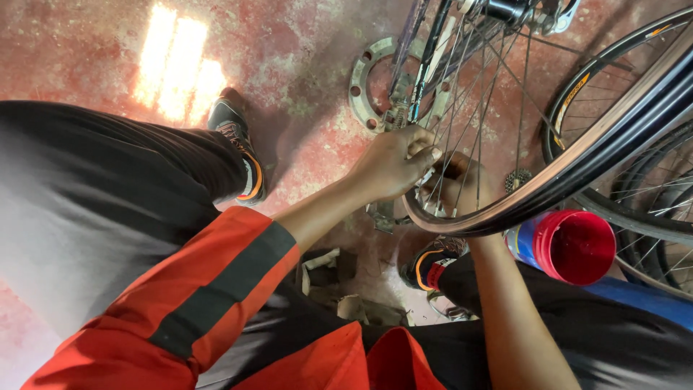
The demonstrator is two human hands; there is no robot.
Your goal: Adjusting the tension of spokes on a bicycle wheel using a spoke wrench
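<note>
A bicycle wheel with a bare metal rim (577,170) and thin spokes (480,94) stands tilted in front of me. My left hand (393,162) is closed around the rim's lower edge near the spokes, with the fingers curled over it. My right hand (458,180) reaches in behind the rim and spokes and is largely hidden by them; what it holds cannot be made out. The hub (509,11) sits at the top of the view.
A round metal ring with holes (359,87) lies on the red floor. A red-capped blue container (570,247) rests by my right arm. More tyred wheels (650,217) stand on the right. My shoes (242,152) are on the floor, with scraps between them.
</note>
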